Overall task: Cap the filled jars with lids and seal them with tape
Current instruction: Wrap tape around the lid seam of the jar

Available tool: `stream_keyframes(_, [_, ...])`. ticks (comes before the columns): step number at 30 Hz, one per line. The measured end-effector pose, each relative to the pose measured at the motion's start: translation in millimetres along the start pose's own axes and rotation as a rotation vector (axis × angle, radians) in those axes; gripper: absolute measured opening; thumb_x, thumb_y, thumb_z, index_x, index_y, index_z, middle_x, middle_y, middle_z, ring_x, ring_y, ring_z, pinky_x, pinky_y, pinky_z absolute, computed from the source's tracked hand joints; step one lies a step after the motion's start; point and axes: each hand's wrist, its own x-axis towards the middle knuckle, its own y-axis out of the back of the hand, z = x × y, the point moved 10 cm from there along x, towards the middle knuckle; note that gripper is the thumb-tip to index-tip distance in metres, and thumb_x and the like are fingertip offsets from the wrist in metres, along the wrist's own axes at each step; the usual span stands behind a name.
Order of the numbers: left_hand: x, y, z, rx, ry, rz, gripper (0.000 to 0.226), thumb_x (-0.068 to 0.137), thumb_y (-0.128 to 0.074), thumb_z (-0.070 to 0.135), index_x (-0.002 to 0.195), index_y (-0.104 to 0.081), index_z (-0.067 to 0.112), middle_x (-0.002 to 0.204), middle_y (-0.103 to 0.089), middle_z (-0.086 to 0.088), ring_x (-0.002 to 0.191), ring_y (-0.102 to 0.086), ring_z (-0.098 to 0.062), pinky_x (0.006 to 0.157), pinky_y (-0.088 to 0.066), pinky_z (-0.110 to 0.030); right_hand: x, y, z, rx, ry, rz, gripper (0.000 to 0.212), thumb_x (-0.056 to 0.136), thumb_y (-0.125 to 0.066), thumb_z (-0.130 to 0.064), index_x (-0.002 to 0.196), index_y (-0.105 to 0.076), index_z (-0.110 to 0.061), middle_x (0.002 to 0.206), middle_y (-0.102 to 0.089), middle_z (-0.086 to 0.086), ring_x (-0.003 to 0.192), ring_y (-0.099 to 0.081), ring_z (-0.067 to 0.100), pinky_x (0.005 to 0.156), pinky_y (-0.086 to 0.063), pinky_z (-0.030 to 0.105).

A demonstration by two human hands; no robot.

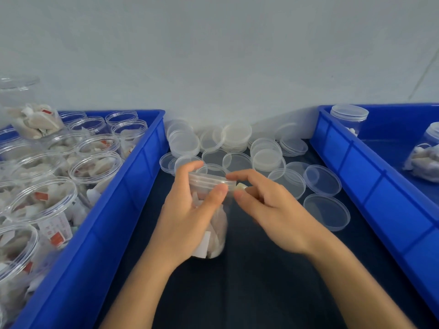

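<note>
A clear plastic jar (217, 233) filled with white sachets stands on the dark table, a clear lid (209, 181) on its mouth. My left hand (187, 219) grips the jar's side, thumb pressed near the lid's rim. My right hand (268, 210) pinches a small pale roll of tape (241, 186) right against the lid's right edge. Whether tape sticks to the lid I cannot tell.
Several loose clear lids (237, 148) lie heaped against the wall behind the jar, with more to the right (326, 212). A blue bin (114, 210) on the left holds several open filled jars. Another blue bin (380, 186) on the right holds capped jars (349, 117).
</note>
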Motion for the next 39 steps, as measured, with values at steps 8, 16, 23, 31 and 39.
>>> stream_keyframes(8, [1,4,-3,-0.010,-0.019,0.056,0.054,0.079,-0.068,0.072,0.127,-0.051,0.053,0.116,-0.067,0.031,0.102,-0.071,0.002,0.081,-0.060,-0.028,-1,9,4,-0.203,-0.036,0.131,0.043,0.094,-0.046,-0.073,0.122,-0.045,-0.040,0.067,-0.059,-0.009,0.066,-0.057,0.011,0.063,-0.040,0.033])
stream_keyframes(16, [0,12,10,0.233,-0.126,0.150,0.065,0.069,-0.070,0.085,0.121,-0.041,0.060,0.118,-0.059,0.032,0.111,-0.061,0.007,0.078,-0.052,-0.016,-4,14,19,-0.380,-0.215,0.172,0.066,0.083,-0.036,-0.088,0.087,-0.051,-0.024,0.071,-0.061,-0.008,0.069,-0.058,0.015,0.059,-0.042,0.034])
stream_keyframes(23, [1,13,10,0.260,-0.142,0.118,0.071,0.075,-0.068,0.081,0.136,-0.038,0.060,0.127,-0.055,0.036,0.119,-0.055,0.013,0.083,-0.047,-0.011,0,0,23,-0.274,-0.192,-0.029,0.061,0.099,-0.039,-0.073,0.077,-0.068,-0.024,0.064,-0.063,-0.012,0.060,-0.057,0.007,0.058,-0.042,0.026])
stream_keyframes(31, [2,15,9,0.218,-0.112,0.129,0.069,0.066,-0.071,0.074,0.124,-0.049,0.044,0.108,-0.065,0.026,0.103,-0.065,0.004,0.077,-0.051,-0.010,1,7,2,-0.315,-0.060,0.066,0.063,0.101,-0.044,-0.063,0.076,-0.049,-0.006,0.058,-0.039,-0.002,0.055,-0.034,0.013,0.055,-0.034,0.033])
stream_keyframes(39, [3,15,5,0.165,-0.071,0.090,0.063,0.067,-0.070,0.077,0.119,-0.051,0.046,0.109,-0.064,0.036,0.098,-0.067,0.005,0.074,-0.052,-0.011,-5,13,-14,-0.371,0.048,0.112,0.064,0.102,-0.049,-0.060,0.068,-0.038,-0.007,0.063,-0.044,0.011,0.061,-0.040,0.028,0.055,-0.028,0.030])
